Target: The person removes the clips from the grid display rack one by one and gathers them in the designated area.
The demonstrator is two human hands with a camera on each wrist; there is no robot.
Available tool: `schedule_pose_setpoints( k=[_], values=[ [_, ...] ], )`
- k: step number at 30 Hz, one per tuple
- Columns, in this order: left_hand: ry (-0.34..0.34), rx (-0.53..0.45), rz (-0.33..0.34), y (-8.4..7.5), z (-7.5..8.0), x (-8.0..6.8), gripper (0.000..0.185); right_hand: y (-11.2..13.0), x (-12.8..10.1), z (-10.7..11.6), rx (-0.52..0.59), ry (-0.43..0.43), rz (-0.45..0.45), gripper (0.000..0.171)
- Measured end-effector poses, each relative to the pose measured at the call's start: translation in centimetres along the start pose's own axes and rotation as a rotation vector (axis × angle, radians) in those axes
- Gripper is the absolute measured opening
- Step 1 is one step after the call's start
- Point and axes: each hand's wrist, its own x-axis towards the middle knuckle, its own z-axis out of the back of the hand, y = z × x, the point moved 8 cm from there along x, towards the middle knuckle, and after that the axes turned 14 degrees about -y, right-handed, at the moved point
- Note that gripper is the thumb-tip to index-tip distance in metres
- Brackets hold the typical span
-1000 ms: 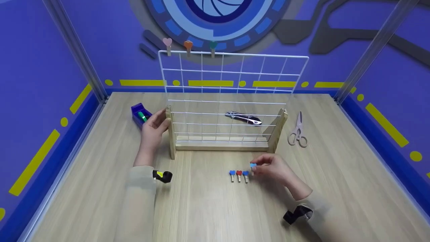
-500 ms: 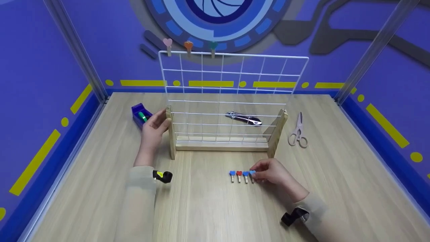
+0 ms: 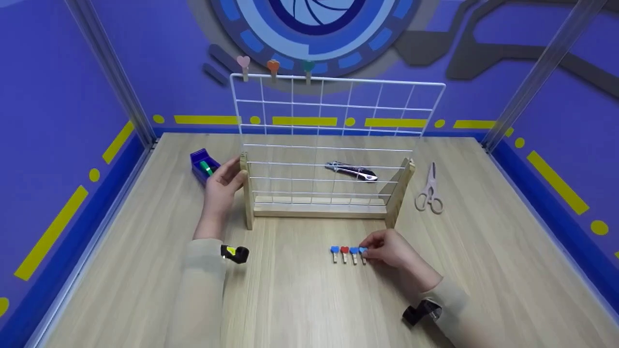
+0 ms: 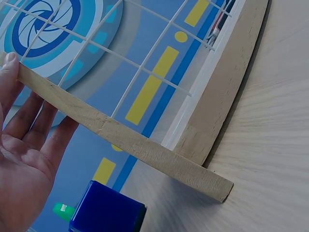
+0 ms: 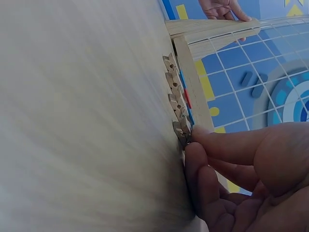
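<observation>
A white wire grid stands in a wooden stand. Three heart clothespins, pink, orange and teal, are clipped to its top wire. My left hand grips the stand's left post, thumb on one side and fingers behind; in the left wrist view the left hand lies against that post. On the table lies a row of clothespins: blue, red, blue. My right hand pinches a light-blue clothespin at the row's right end; the right wrist view shows the right hand on that clothespin.
A blue box with a green item sits left of the stand, also seen as the blue box by my left palm. A utility knife lies behind the grid. Pink scissors lie to the right. Blue walls enclose the table.
My right hand came down and slightly left, bringing the light-blue clothespin from above the table to the right end of the row. The left hand has stayed on the post.
</observation>
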Motion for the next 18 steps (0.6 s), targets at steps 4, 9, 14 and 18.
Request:
schedule_pose_setpoints(
  k=[4,9,14,18],
  values=[
    [0.003,-0.001,0.002,0.0,0.0,-0.1,0.046,-0.1,0.0,0.1,0.016,0.004,-0.011,0.018],
    [0.011,0.017,-0.012,0.0,0.0,0.0,0.047,0.0,0.0,0.7,0.036,0.021,0.012,0.021],
    [0.028,0.027,-0.002,0.1,0.0,0.0,0.048,1.0,0.0,2.2,0.004,-0.011,0.064,0.023],
    [0.036,0.026,0.015,0.1,0.0,0.0,0.048,2.7,0.2,3.6,-0.025,-0.053,0.112,0.023]
  ],
)
